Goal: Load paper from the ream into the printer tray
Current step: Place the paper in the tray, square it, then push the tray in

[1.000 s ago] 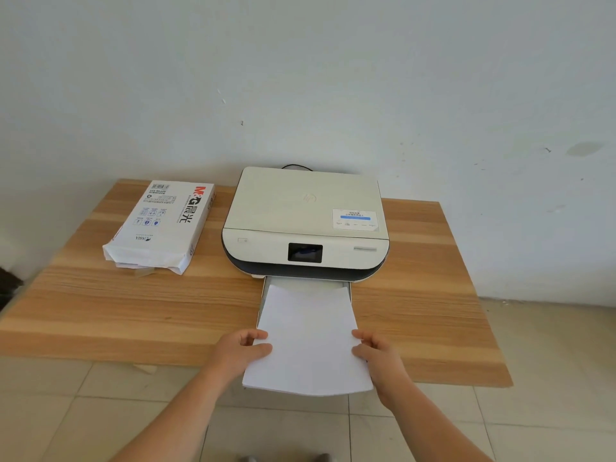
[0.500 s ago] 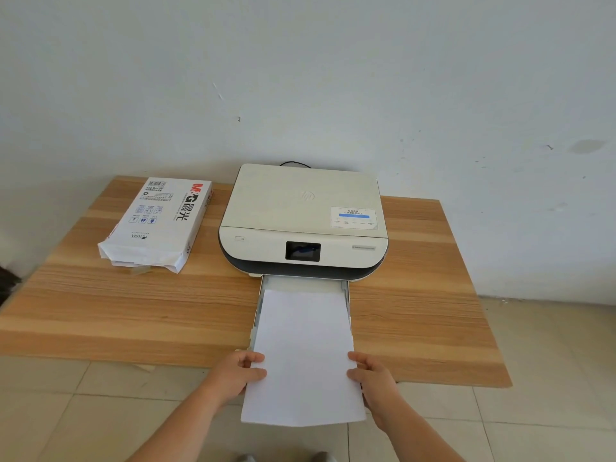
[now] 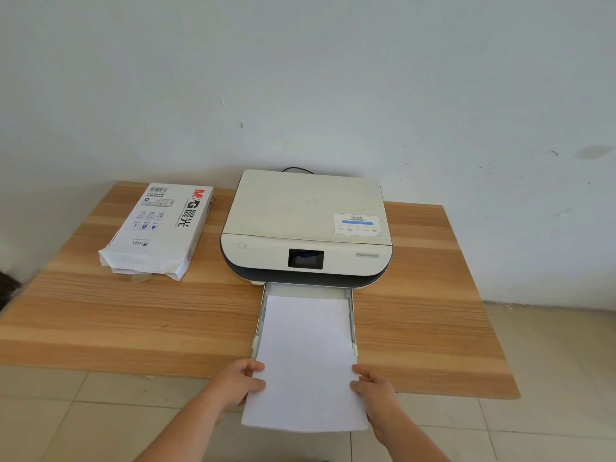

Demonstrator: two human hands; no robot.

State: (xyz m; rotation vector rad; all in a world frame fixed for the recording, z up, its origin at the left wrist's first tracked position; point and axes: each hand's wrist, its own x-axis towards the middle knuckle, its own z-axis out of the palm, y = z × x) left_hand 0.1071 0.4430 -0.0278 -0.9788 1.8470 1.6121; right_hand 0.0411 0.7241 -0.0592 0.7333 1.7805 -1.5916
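Note:
A white stack of paper (image 3: pixel 306 358) lies over the printer tray (image 3: pixel 349 296), which is pulled out from the front of the cream and black printer (image 3: pixel 305 225). The stack's near end hangs past the table edge. My left hand (image 3: pixel 238 383) grips the stack's left edge and my right hand (image 3: pixel 375 388) grips its right edge. The far end of the paper sits a short way from the printer's mouth, leaving a strip of tray bare. The opened ream (image 3: pixel 160 228) in its white printed wrapper lies on the table left of the printer.
Printer and ream stand on a wooden table (image 3: pixel 433 311) against a pale wall (image 3: pixel 300 78). A black cable (image 3: pixel 296 169) runs out behind the printer. A scrap of clear tape (image 3: pixel 141 278) lies by the ream's open end. Tiled floor (image 3: pixel 550 378) shows below and to the right.
Both hands have drawn the paper stack back toward me, so more of it hangs past the table edge and a bare strip of tray shows at the printer.

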